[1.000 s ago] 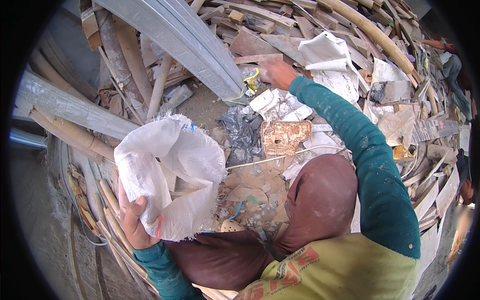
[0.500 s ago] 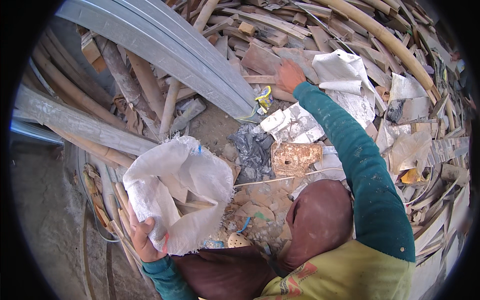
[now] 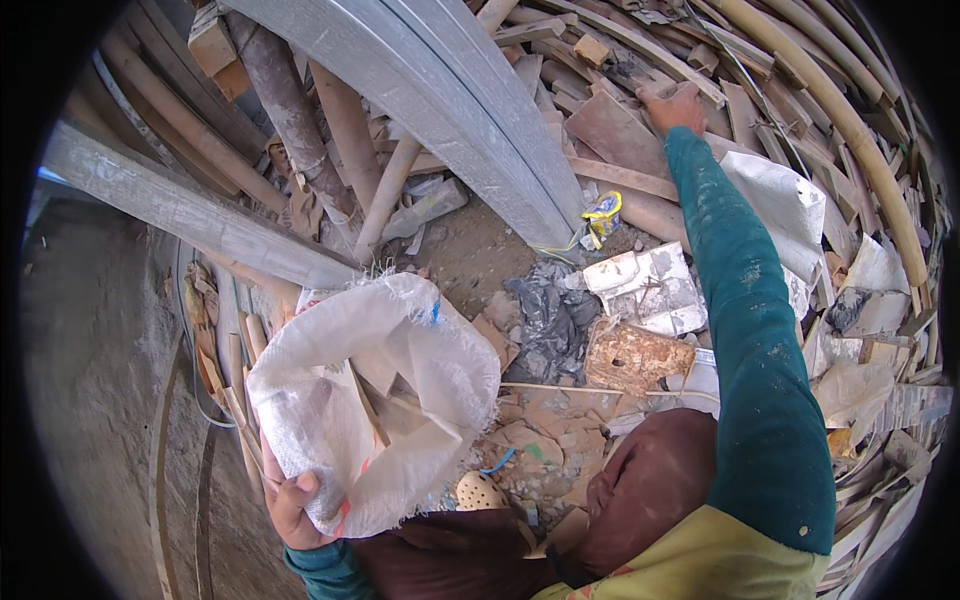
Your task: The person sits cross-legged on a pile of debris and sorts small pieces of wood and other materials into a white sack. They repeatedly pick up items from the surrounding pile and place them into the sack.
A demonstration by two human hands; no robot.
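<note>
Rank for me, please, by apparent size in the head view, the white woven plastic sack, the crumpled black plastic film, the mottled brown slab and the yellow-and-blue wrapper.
1. White woven plastic sack
2. Crumpled black plastic film and mottled brown slab: too alike to rank
3. Yellow-and-blue wrapper

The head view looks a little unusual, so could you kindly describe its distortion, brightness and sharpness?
Head view: black corners frame the round image, and the long bamboo pole at right looks bowed, probably exaggerated by the fisheye; head view: the white sack is brightly lit; head view: the right hand looks slightly soft.
</note>
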